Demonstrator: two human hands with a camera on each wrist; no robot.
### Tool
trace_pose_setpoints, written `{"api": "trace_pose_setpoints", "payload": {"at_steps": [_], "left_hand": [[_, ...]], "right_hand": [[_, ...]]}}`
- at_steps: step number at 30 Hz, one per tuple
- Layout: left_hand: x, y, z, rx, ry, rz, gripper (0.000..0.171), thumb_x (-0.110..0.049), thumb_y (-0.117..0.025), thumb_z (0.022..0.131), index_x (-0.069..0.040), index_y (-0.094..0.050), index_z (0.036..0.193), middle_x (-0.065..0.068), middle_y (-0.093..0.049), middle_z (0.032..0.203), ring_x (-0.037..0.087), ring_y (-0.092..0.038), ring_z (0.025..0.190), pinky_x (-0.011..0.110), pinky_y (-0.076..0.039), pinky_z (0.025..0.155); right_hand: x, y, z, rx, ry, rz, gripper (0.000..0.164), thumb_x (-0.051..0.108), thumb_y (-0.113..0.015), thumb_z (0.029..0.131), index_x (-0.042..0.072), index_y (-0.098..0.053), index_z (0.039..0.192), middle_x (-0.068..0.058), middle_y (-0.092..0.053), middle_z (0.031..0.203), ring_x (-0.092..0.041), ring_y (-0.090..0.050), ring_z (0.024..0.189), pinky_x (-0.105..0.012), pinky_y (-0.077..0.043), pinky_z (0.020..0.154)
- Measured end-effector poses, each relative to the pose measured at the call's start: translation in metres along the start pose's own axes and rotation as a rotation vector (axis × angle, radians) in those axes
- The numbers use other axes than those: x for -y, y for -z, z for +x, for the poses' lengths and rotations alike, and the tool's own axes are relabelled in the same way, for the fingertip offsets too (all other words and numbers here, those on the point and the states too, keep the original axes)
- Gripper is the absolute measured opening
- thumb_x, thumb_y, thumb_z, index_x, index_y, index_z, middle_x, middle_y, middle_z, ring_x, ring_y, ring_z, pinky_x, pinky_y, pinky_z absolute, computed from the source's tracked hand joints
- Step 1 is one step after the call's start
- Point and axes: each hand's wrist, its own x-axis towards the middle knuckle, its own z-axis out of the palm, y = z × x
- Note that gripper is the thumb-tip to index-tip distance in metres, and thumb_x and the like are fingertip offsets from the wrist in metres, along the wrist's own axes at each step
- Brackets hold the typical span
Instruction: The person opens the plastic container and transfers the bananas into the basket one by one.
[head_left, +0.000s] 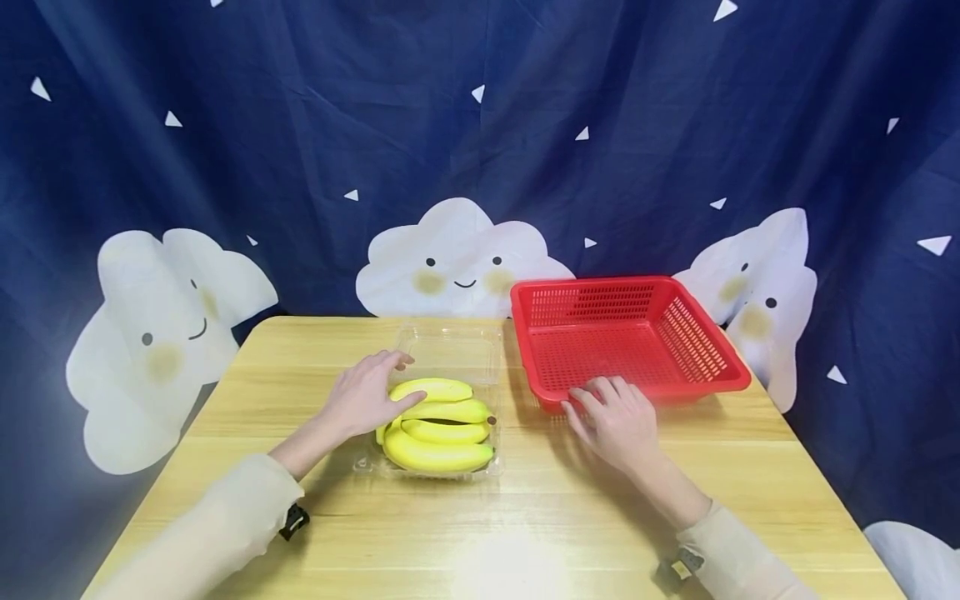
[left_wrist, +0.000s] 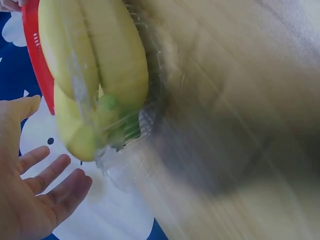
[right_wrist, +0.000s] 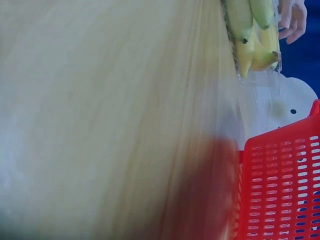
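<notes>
Plainly, the head view alone takes in both hands whole. The left hand (head_left: pixel 371 392) is at the left side of the bananas (head_left: pixel 438 454), its thumb reaching over them. They lie in a clear plastic container (head_left: pixel 491 469) on the wooden table (head_left: pixel 450 533), with the transparent lid (head_left: pixel 450 357) laid back toward the dark blue curtain (head_left: pixel 300 125).

The left wrist view adds what the head view leaves doubtful: this hand's fingers are spread and empty, apart from the fruit. It also shows green ends on the bananas, close by a clear plastic edge.

The right hand (head_left: pixel 615 421) has bent fingers at the near rim of the red basket (head_left: pixel 697 389), just right of the container; whether they grip it cannot be told. The right wrist view does not settle this, since that hand is out of its frame. It does show the basket's slotted wall up close, dark tips on some bananas, and part of the left hand beyond them.
</notes>
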Motion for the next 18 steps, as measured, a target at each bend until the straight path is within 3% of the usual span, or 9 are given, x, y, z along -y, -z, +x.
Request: {"api": "trace_pose_setpoints", "payload": {"at_steps": [6,18], "left_hand": [[0.000,-0.011,0.001,0.010,-0.007,0.015,0.065,-0.055,-0.079,0.087,-0.016,-0.064,0.137,0.005,-0.072,0.126,0.031,-0.070,0.111,0.052,-0.059,0.082],[-0.002,-0.016,0.000,0.015,-0.022,0.016,0.061,-0.052,-0.081,0.087,-0.015,-0.066,0.134,0.007,-0.073,0.118,0.029,-0.069,0.107,0.047,-0.059,0.076]], "right_hand": [[-0.001,0.001,-0.002,0.007,-0.003,0.004,0.040,0.044,-0.056,0.103,0.013,-0.080,0.095,-0.006,-0.071,0.085,-0.027,-0.064,0.075,-0.039,-0.051,0.059],[-0.001,-0.001,-0.001,0.009,0.008,0.010,0.041,0.044,-0.056,0.103,0.012,-0.080,0.095,-0.006,-0.071,0.085,-0.027,-0.064,0.075,-0.038,-0.051,0.058]]}}
